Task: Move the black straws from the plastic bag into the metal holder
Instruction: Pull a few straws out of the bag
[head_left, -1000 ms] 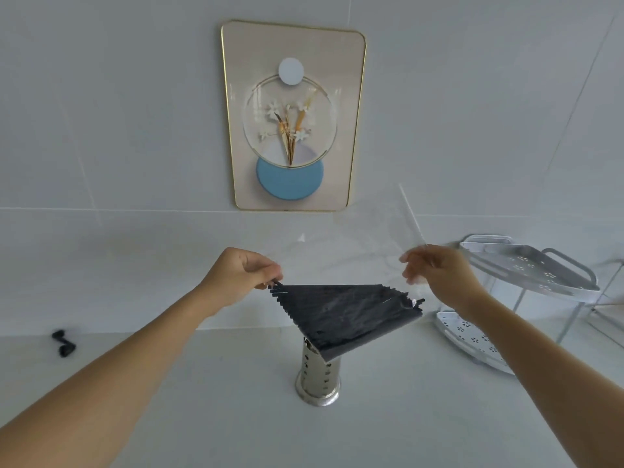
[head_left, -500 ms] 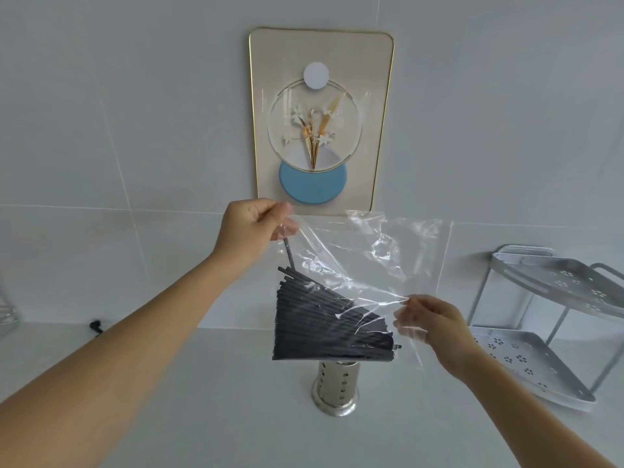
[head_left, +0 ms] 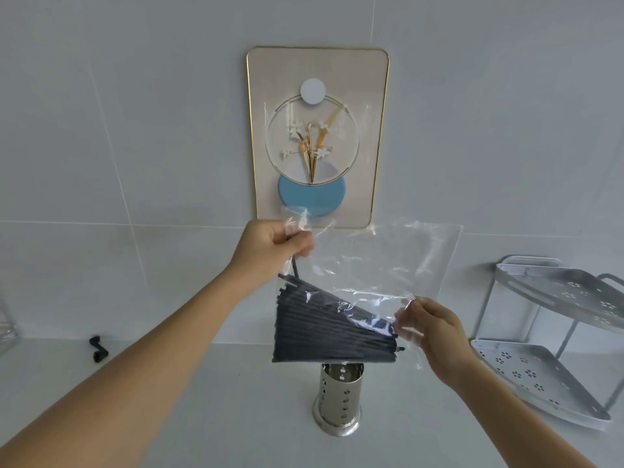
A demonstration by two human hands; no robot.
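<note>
A clear plastic bag [head_left: 378, 261] hangs in the air between my hands. A fanned bundle of black straws [head_left: 317, 329] lies inside it, low and to the left. My left hand [head_left: 270, 244] pinches the bag's upper left corner together with the tip of one straw. My right hand [head_left: 429, 327] pinches the bag's lower right part, by the straws' right ends. Directly below the bundle stands the perforated metal holder [head_left: 339, 398] on the white counter [head_left: 202, 417]; its mouth is hidden behind the straws.
A grey two-tier corner rack [head_left: 557, 336] stands at the right. A small black object [head_left: 98, 349] lies on the counter at the left by the wall. A framed flower picture [head_left: 317, 136] hangs on the tiled wall behind the bag.
The bag went from lying flat to hanging upright. My left hand rose with its corner, my right hand dropped to the lower right, and the straws slid to the bottom.
</note>
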